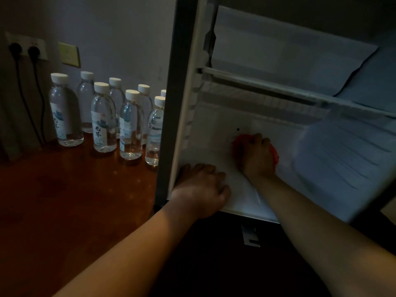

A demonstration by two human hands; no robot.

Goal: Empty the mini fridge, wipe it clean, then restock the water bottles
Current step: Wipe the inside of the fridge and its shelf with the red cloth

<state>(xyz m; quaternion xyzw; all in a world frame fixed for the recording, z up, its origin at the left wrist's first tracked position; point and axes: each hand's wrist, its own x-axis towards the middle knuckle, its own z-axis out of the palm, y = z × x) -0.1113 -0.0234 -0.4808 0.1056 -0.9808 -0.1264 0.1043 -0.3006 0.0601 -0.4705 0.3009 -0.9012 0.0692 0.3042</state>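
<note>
The mini fridge [184,61] stands open on the right, its white interior bare. Inside, on the floor of the lower compartment [210,151], my right hand [256,155] grips a red cloth [239,142] pressed against the white surface near the back. My left hand [201,187] rests at the fridge's front left corner with its fingers curled over the edge. Several clear water bottles [102,118] with white caps stand in two rows on the wooden tabletop [64,200] to the left of the fridge.
A wire shelf [278,86] crosses the fridge above my right hand. On the wall at left, two black plugs sit in a socket strip [25,48] with cords hanging down, beside a yellowish wall plate [68,54]. A metal hinge bracket [250,235] shows below the fridge.
</note>
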